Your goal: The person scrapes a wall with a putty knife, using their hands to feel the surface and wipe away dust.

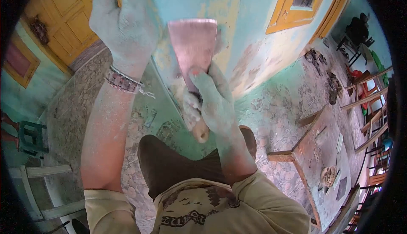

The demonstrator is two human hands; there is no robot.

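Observation:
My right hand [214,94] is wrapped round the wooden handle [200,133] of a wide scraper [193,43], whose flat metal blade points up in front of the wall [250,5]. The thumb presses along the base of the blade, and pale dust coats the fingers. Raised at the upper left, my left hand [125,30] is near the wall corner, also dusty, with its fingers stretched upward and partly cut off by the top edge. A woven bracelet [123,80] circles that wrist. The blue-green wall shows yellowish and pinkish bare patches.
A wooden table [313,166] stands at the right, with a small round item [328,176] on it. Shoes [316,60] lie on the dusty patterned floor [275,106]. A yellow door [63,17] and a green stool [33,138] are at the left; a yellow-framed window [296,5] is upper right.

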